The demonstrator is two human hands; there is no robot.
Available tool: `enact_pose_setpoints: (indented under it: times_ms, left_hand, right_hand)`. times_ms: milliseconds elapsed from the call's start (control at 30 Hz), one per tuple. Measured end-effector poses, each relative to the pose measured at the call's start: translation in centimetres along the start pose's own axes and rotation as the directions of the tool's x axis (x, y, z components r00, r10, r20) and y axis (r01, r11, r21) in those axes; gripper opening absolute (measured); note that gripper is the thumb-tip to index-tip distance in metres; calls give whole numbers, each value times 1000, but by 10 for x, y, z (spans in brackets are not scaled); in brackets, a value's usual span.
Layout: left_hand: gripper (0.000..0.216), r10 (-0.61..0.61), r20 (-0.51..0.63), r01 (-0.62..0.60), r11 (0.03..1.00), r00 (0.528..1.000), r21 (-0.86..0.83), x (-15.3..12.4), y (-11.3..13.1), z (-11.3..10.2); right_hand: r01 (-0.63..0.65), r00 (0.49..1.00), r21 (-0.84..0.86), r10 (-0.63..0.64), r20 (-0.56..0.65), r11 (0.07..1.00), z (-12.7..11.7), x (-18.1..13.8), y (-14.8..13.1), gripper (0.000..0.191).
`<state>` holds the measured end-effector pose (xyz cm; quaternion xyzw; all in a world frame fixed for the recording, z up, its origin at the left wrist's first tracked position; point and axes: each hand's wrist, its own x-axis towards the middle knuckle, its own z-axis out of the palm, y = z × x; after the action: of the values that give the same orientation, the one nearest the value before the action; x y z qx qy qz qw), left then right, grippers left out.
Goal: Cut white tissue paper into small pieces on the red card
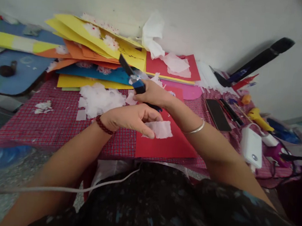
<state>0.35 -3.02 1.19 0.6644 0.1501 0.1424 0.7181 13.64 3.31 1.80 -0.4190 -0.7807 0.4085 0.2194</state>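
Note:
Between the thumb and fingers of my left hand (131,120) is a small strip of thin white tissue paper (164,130), held over a red sheet (166,148). My right hand (154,93) grips scissors (139,86) with dark blades and blue-black handles. The blades point up and to the left, away from the strip. Left of my hands lies a loose heap of white tissue pieces (98,98). Part of the scissors' handle is hidden by my right fingers.
Yellow, orange and blue folded cards (93,42) are stacked behind the heap. More tissue lies on another red sheet (194,69) at the back. On the right are a dark phone (218,114), pens (232,112) and a white power bank (251,147). A checked cloth (58,117) covers the table.

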Motion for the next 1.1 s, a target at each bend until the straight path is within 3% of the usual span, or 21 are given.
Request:
enact_pose_setpoints:
  times_ms: [100, 200, 233, 333, 367, 433, 567, 667, 800, 933, 1100]
  left_hand:
    - [22, 33, -30, -35, 997, 999, -72, -2, 1, 2]
    - [20, 114, -235, -152, 977, 965, -148, 0, 1, 6]
    - [19, 150, -346, -217, 962, 926, -165, 2, 0, 6]
    - [19, 188, -635, -361, 920, 750, -154, 9, -3, 3]
    - [18, 177, -690, -367, 920, 702, -139, 12, -5, 2]
    - [18, 146, -744, -339, 934, 652, -114, 17, -8, -1]
    - [19, 144, -725, -295, 952, 673, -85, 24, -14, -1]
    - [24, 137, -666, -243, 967, 733, -69, 27, -17, 4]
    - [13, -1, -560, -43, 997, 828, -65, 24, -16, 5]
    - [18, -141, -582, 104, 990, 801, -97, 22, -19, 1]
    - [20, -233, -596, 225, 970, 769, -90, 26, -26, 0]
  right_hand:
    - [53, 995, -71, -46, 89, 996, 20, 31, -10, 25]
    - [89, 996, -98, -89, 12, 991, 18, 46, -11, 27]
    - [102, 993, -61, -106, -49, 993, 13, 45, -9, 27]
    - [121, 966, 102, -94, -242, 987, -9, 22, 1, 25]
    - [112, 956, 133, -70, -285, 985, -16, 8, 5, 26]
    - [77, 926, 333, 57, -374, 940, -27, -23, 12, 32]
    - [-6, 938, 443, 159, -307, 896, -28, -72, 18, 47]
    - [21, 916, 481, 176, -361, 877, -20, -87, 19, 49]
    - [13, 873, 432, 200, -444, 902, -16, -92, 22, 49]
    - [-43, 860, 295, 186, -475, 954, -19, -98, 28, 37]
    - [-28, 876, 104, 75, -477, 994, -16, -105, 26, 22]
